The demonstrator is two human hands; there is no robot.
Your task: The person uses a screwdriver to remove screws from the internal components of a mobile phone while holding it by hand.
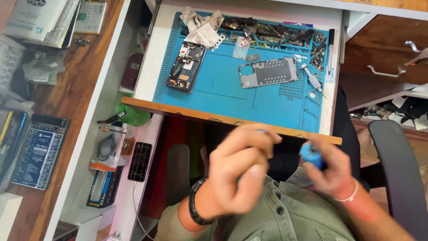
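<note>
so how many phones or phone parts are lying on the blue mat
2: an opened phone at the mat's left side and a grey back frame near its middle. Small parts along the top edge may hide more.

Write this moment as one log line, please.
left hand: curled, contents blurred | right hand: grips blue tool | blue mat: opened phone, grey back plate

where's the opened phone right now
In the head view the opened phone lies on the left part of the blue work mat, just below the crumpled cloth and left of the grey phone frame.
</note>
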